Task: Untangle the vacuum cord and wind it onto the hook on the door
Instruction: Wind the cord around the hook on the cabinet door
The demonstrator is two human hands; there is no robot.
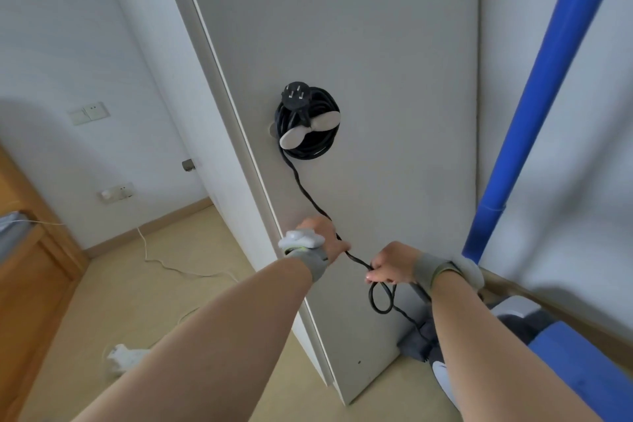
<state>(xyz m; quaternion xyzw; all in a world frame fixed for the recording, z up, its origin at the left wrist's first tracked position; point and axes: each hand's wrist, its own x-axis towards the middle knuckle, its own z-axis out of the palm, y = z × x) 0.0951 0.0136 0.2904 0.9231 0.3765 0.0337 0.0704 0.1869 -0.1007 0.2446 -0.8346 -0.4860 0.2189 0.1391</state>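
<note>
On the door (376, 44), most of the cord (308, 151) was already coiled round the hook (329, 118). The left hand (322, 236) gripped the loose run and the right hand (394, 264) pinched a small loop below; I reckoned that kink wanted shaking out before winding on

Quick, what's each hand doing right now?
Left hand: closed, holding the black cord.
Right hand: closed, holding the same cord.

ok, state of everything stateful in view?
Black vacuum cord: mostly wound, small loop in the free part.
White two-winged door hook: full of coils.
Black pronged plug: unplugged, resting on coil.
Grey door: open.
Left hand: grips cord.
Right hand: pinches cord.
</note>
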